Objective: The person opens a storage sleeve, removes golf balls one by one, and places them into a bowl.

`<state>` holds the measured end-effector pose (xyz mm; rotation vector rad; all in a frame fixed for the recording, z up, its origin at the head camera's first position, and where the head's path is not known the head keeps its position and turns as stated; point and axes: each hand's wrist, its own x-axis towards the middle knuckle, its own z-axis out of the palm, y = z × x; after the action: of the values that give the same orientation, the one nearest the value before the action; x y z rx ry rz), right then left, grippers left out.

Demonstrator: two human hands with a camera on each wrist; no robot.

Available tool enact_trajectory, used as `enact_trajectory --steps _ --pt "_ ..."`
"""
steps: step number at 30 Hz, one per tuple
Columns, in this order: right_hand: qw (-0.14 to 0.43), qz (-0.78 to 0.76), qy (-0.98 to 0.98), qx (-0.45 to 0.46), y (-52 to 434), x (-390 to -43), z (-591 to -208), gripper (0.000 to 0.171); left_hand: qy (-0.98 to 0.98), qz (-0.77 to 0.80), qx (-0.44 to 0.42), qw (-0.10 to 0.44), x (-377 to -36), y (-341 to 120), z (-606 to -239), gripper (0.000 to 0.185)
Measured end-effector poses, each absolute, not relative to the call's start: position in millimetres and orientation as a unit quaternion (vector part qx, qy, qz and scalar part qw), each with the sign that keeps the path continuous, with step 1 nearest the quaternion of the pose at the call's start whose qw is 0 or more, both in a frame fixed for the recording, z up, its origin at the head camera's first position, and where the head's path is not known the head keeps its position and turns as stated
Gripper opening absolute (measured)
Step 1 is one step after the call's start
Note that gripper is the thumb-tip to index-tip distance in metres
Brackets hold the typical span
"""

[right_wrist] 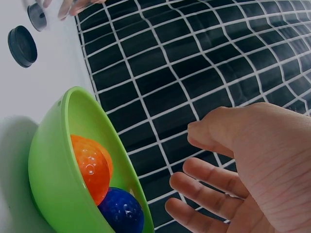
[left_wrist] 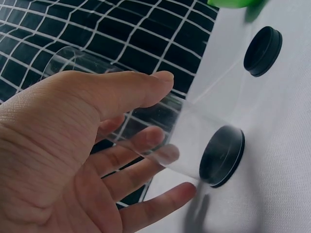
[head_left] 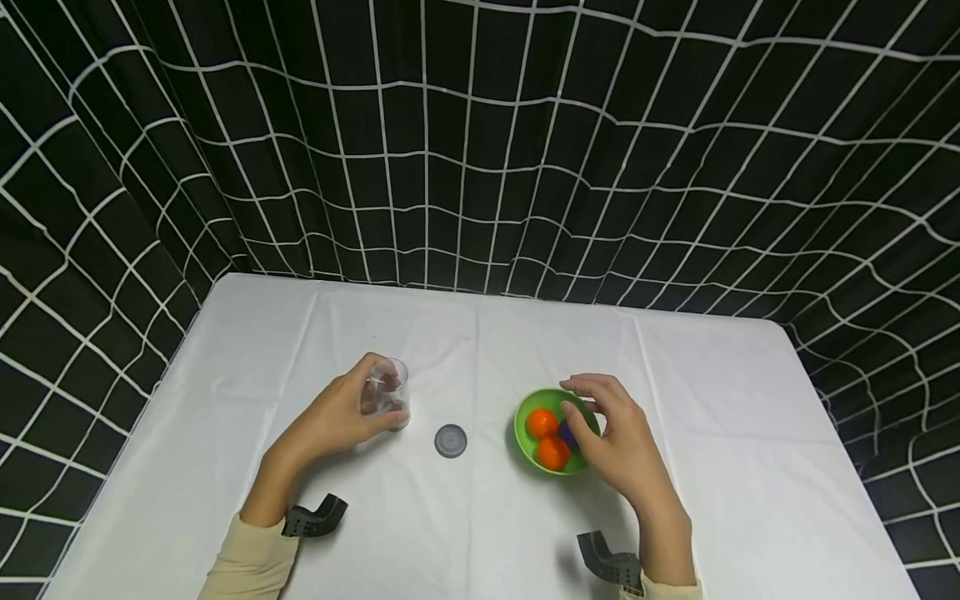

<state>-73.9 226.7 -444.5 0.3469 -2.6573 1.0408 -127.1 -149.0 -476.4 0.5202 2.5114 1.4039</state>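
My left hand [head_left: 341,417] holds a clear plastic cup [head_left: 390,392] that stands on the white table, thumb on one side and fingers on the other. In the left wrist view the fingers [left_wrist: 141,165] show through the cup [left_wrist: 194,131], which has a dark base [left_wrist: 221,155]. My right hand [head_left: 615,433] hovers over the near right side of a green bowl [head_left: 519,429] with relaxed fingers, holding nothing. In the bowl lie two orange balls [head_left: 541,422] [head_left: 552,452] and a blue ball [head_left: 567,432]. The right wrist view shows the hand [right_wrist: 257,160] apart from the bowl [right_wrist: 53,170].
A dark round lid [head_left: 451,440] lies flat on the table between cup and bowl. A white cloth [head_left: 712,392] covers the table. A black curtain with a white grid [head_left: 480,150] hangs behind and at both sides.
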Motion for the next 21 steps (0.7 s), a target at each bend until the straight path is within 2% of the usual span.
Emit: enact_trajectory --steps 10,21 --pt "0.127 0.363 -0.917 0.104 231.1 -74.5 -445.5 0.026 0.873 0.442 0.184 0.096 -130.7 -150.1 -478.1 0.045" --pt "0.149 0.352 -0.919 0.095 241.1 -78.9 -447.1 0.026 0.899 0.395 0.175 0.078 -129.5 -147.4 -482.4 0.042"
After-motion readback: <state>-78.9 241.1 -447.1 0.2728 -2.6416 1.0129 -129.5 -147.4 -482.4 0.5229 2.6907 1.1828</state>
